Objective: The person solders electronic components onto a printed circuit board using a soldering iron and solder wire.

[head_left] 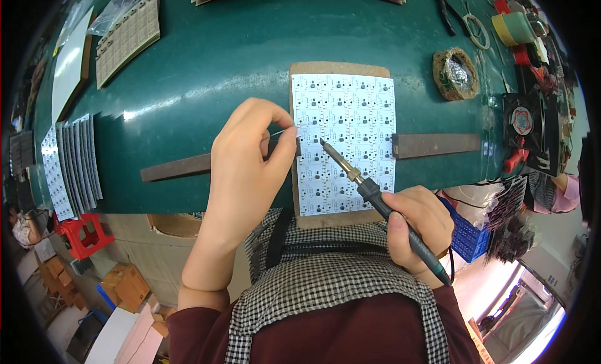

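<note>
A white circuit board panel (369, 170) with rows of small dark components lies on a brown backing board (338, 68) in front of me. My right hand (418, 229) grips a soldering iron (374, 195) by its dark handle. The iron's tip is over the panel's left-middle part; I cannot tell whether it touches. At the panel's left edge my left hand (247, 157) is closed in a pinch on a thin wire (280, 133), only a short piece of which shows. Dark flat bars flank the board: a right bar (438, 145) and a left bar (175, 168), partly behind my left hand.
Standing panels (78, 164) line the table's left side, near a tan board (128, 38). At right are a round crusted dish (455, 74), pliers (446, 15), a tape roll (477, 31) and a small fan (521, 121). A blue crate (466, 229) sits below the table edge.
</note>
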Demonstrator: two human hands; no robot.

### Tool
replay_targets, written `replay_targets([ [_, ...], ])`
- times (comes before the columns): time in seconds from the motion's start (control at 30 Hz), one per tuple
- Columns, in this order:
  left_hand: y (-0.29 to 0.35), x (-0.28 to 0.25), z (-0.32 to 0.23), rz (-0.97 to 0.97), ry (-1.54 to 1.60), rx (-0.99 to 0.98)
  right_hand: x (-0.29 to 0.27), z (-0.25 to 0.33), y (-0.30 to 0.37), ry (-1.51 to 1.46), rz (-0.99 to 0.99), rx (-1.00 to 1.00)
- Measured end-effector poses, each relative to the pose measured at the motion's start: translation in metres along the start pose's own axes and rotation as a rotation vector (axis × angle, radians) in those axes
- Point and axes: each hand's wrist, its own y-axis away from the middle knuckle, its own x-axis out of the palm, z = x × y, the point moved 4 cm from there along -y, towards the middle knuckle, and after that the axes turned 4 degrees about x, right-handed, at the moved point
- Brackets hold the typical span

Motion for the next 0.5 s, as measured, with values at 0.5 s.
replay_targets([
  [0.5, 0.01, 0.012, 0.004, -0.058, -0.093, 0.108, 0.003, 0.001, -0.007, -0.004, 0.049, 0.03],
])
